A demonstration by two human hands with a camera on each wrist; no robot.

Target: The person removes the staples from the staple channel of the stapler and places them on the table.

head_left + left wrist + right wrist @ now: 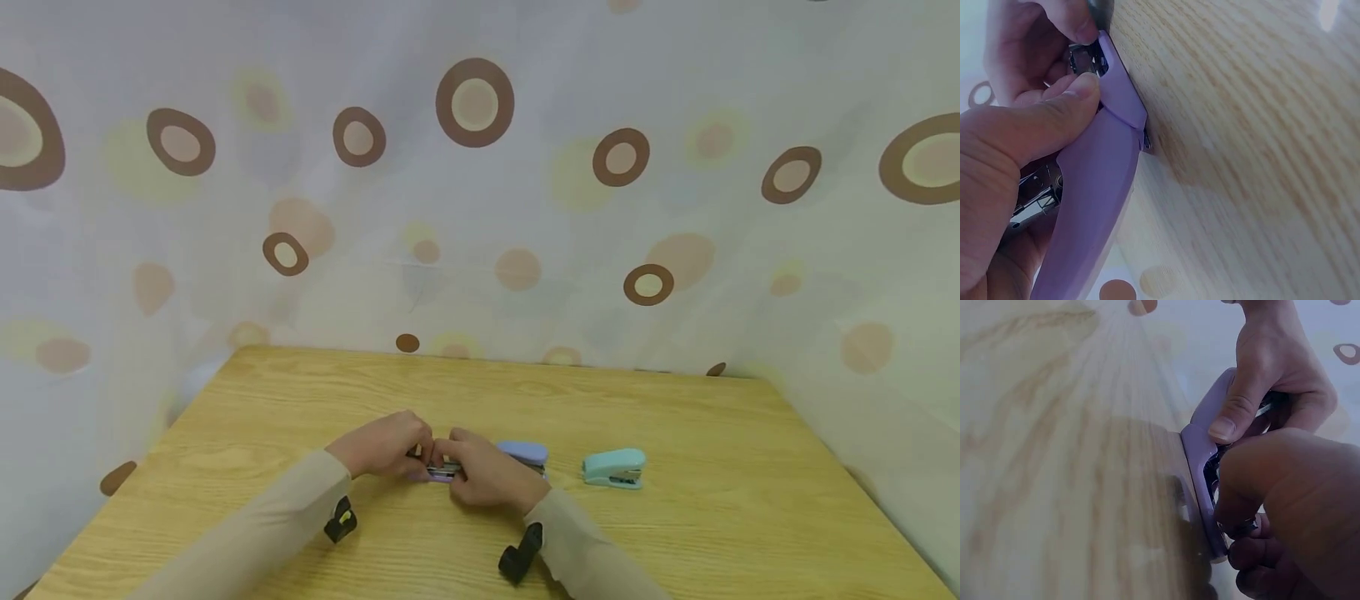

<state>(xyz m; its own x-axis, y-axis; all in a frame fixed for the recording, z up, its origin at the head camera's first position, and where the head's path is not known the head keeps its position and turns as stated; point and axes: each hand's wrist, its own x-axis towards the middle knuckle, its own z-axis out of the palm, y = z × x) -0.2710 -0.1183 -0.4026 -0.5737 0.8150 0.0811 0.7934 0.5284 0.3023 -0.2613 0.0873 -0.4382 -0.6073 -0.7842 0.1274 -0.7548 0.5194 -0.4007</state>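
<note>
A purple stapler (1094, 187), spread open with its metal parts bare, is held between both hands close over the table. My left hand (384, 443) grips it, the thumb pressed near the hinge, as the left wrist view shows. My right hand (487, 471) has its fingers curled at the other end, pinching around the metal part beside the purple base (1200, 481). Those fingers partly hide that end. Behind the right hand sits a blue-violet stapler (525, 452), partly covered by it. Farther right stands a teal stapler (613, 468).
The wooden table (300, 392) extends around the hands on all sides. A pale curtain (420, 200) with brown circles hangs behind it and along both sides. Black camera mounts are strapped to both wrists, over beige sleeves (255, 533).
</note>
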